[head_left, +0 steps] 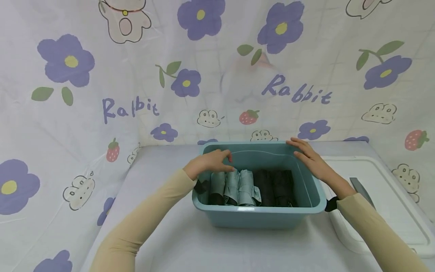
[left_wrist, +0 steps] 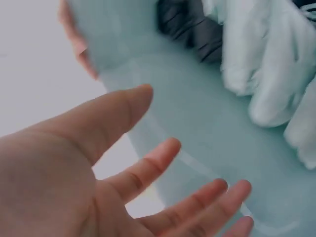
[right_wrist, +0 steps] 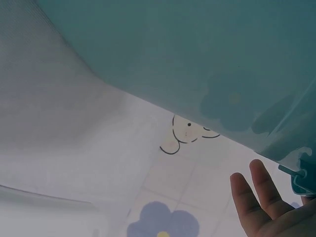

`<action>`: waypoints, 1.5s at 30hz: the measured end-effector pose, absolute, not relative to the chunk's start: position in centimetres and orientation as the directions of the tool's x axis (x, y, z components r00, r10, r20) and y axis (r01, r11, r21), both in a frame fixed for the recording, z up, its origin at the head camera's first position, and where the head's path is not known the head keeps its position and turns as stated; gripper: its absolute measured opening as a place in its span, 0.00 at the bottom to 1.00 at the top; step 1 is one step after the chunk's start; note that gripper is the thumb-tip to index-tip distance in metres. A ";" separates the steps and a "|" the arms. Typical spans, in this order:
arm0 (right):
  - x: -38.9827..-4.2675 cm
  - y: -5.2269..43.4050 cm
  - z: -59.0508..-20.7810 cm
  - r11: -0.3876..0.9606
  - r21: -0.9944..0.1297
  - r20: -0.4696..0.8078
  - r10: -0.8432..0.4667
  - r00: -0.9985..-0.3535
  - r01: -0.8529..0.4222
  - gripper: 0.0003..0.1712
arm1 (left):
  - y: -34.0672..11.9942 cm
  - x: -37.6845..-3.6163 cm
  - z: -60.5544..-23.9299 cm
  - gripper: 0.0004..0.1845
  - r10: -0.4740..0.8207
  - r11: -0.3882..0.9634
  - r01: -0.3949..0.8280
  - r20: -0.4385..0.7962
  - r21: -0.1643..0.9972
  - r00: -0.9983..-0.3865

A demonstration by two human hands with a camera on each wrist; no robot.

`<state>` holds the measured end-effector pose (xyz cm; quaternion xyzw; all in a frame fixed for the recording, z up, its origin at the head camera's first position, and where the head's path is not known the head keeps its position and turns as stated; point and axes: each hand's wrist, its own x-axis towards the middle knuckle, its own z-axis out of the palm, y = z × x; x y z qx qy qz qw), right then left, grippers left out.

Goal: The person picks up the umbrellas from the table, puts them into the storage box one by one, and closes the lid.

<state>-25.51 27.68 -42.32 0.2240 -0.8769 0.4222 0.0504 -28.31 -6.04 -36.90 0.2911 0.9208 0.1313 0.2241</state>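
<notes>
The left hand [head_left: 210, 161] is held over the left end of the tub [head_left: 258, 219], fingers loosely spread, nothing gripped. Rolled cloths [head_left: 238, 187] are lined up inside the tub, mid-table. The right hand [head_left: 310, 160] is laid flat on the tub's right rim, fingers straight.

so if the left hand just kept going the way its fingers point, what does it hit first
Probably the light grey-blue rolled cloths in the teal bin. The left hand hovers over the bin's left end with its fingers aimed right and slightly down, just above those rolls. Depth is unclear, so it might skim over them.
</notes>
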 end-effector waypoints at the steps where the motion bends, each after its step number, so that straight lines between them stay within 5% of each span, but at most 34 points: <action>1: -25.5 27.6 -42.3 0.543 -0.718 0.278 -0.351 -0.894 -0.436 0.25 | -6.5 -28.4 -36.5 0.21 0.614 0.776 0.485 -0.305 0.403 -0.728; 8: -25.4 27.6 -42.3 0.555 -0.715 0.265 -0.347 -0.900 -0.425 0.25 | -10.3 -28.0 -34.9 0.20 0.657 0.644 0.484 -0.105 0.592 -0.747; 16: -25.4 27.6 -42.3 0.544 -0.719 0.274 -0.350 -0.896 -0.432 0.25 | -13.3 -28.0 -38.6 0.28 0.595 0.654 0.549 0.093 0.521 -0.798; 28: -25.6 27.8 -42.7 0.543 -0.718 0.278 -0.350 -0.894 -0.436 0.25 | -13.9 -28.7 -43.0 0.42 0.496 0.601 0.509 0.212 0.616 -0.842; 45: -25.0 27.6 -42.1 0.579 -0.686 0.313 -0.313 -0.897 -0.441 0.25 | -13.6 -29.2 -45.5 0.32 0.465 0.413 0.505 0.301 0.758 -0.833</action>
